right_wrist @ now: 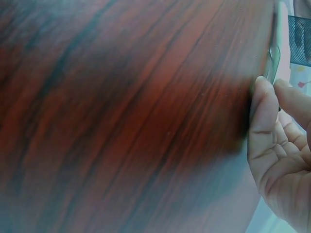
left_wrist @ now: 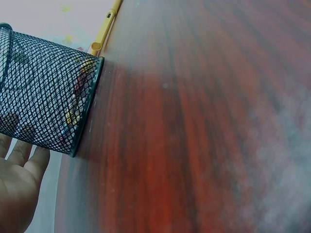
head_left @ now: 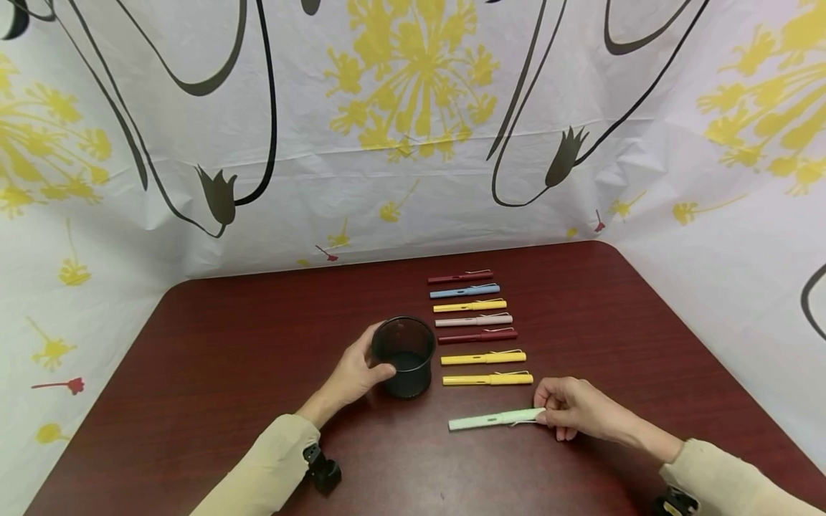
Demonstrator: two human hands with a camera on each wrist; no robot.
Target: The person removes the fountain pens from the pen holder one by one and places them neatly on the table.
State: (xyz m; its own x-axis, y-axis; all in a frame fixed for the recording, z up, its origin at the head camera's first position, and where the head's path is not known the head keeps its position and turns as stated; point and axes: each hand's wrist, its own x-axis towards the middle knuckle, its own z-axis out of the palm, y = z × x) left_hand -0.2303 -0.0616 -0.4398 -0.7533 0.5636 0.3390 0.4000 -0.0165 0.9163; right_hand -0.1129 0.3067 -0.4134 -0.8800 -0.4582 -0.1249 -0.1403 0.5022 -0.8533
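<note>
My left hand (head_left: 355, 369) grips a black wire-mesh pen cup (head_left: 405, 383) from its left side, with the thumb across the front. The cup stands upright on the table; no pens show inside it. In the left wrist view, fingers (left_wrist: 20, 154) lie against the mesh. My right hand (head_left: 577, 408) pinches the clip end of a pale green pen (head_left: 493, 418) between thumb and fingers. That pen lies low over the table, pointing left, in front of the row of others. The right wrist view shows the pinch on the green pen (right_wrist: 281, 43) close up.
Right of the cup, several pens form a column: a dark red pen (head_left: 459, 277) farthest, then a blue pen (head_left: 464, 291), with yellow, pale pink and dark red ones nearer. A yellow pen (head_left: 487, 379) lies closest. A patterned white sheet (head_left: 290, 215) hangs around the brown table (head_left: 226, 358).
</note>
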